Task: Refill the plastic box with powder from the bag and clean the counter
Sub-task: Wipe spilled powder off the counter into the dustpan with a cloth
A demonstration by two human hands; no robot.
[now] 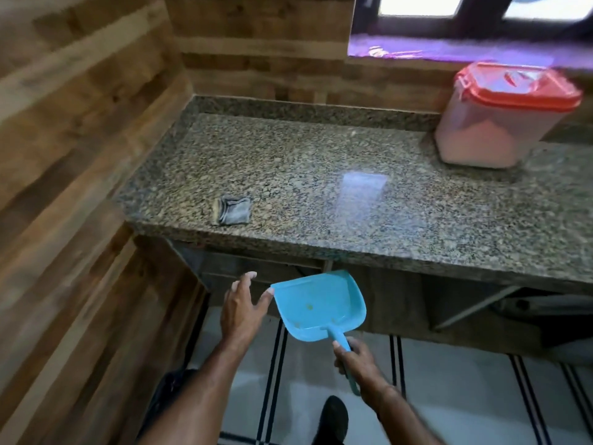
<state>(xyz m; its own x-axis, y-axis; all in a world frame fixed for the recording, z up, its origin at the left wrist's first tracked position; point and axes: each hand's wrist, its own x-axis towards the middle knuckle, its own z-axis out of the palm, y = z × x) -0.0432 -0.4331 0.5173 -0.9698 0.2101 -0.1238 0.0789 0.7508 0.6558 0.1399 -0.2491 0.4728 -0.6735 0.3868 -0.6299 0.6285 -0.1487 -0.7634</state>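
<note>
a: what could go wrong from here?

b: take the biggest thing first. the granite table (pixel 321 162) is speckled brown and grey, so pale powder left on it would be hard to spot, and i judge a patch could get missed. the view is too blurred to tell whether any grains lie there now.

a: and the plastic box?

b: the plastic box (pixel 491 130) stands at the far right of the table, below the window, with its red lid on and pale powder (pixel 475 139) showing through the wall. it's well apart from both hands, so a knock seems unlikely. the bag isn't in view.

a: the dustpan?

b: the blue dustpan (pixel 317 303) hangs below the table's front edge, over the floor, with a few yellowish specks in it. if it tips, they'd drop onto the tiles. the right hand (pixel 356 364) has its fingers (pixel 340 348) curled round the handle. the left hand (pixel 240 309) holds nothing, fingers (pixel 247 279) straight and spread, thumb at the pan's front corner.

a: anything smaller?

b: a folded grey cloth (pixel 233 210) lies near the table's front left edge. a careless sweep could push it off.

a: and the surface, the room?

b: wood-plank walls (pixel 80 139) close the corner on the left and at the back. the floor (pixel 465 396) is pale tile with dark stripes. the window (pixel 449 8) throws a bright glare onto the polished top.
</note>
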